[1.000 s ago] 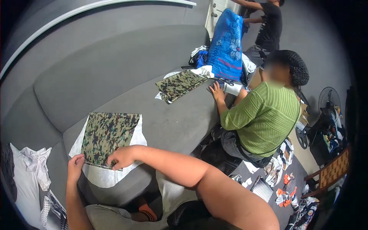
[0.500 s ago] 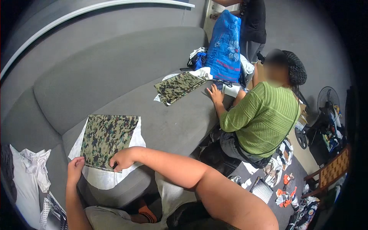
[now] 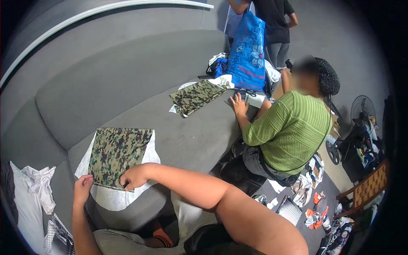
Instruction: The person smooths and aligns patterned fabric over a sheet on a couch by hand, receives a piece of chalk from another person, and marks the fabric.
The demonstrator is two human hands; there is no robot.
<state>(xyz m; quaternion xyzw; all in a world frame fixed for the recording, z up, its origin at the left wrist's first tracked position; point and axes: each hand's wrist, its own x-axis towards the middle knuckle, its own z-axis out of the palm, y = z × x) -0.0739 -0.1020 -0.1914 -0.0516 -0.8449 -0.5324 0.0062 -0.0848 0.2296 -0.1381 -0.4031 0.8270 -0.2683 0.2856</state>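
A camouflage cloth piece [image 3: 121, 151] lies flat on top of a white cloth [image 3: 112, 201], whose edges stick out at the sides and below. Both rest on the grey sofa seat [image 3: 187, 144]. At the cloth's lower left corner, my left hand [image 3: 83, 187] is closed, pinching the edge. My right hand [image 3: 135, 176] has curled fingers closed on the lower right part of the same camouflage cloth; its fingertips are partly hidden. Farther along the seat is a second camouflage piece [image 3: 195, 97], with white fabric around it.
A person in a green top [image 3: 293, 127] sits at the right, one hand on the seat. Behind stand a tall blue bag [image 3: 248, 55] and another person in black [image 3: 274, 21]. White clothing [image 3: 29, 195] lies at left. Scraps [image 3: 314, 212], a wooden chair [image 3: 365, 185] and a fan [image 3: 363, 108] are at right.
The standing person in black has shifted, and an elbow and more of the legs now show. My hands stay almost still on the camouflage cloth. The whole view has shifted slightly.
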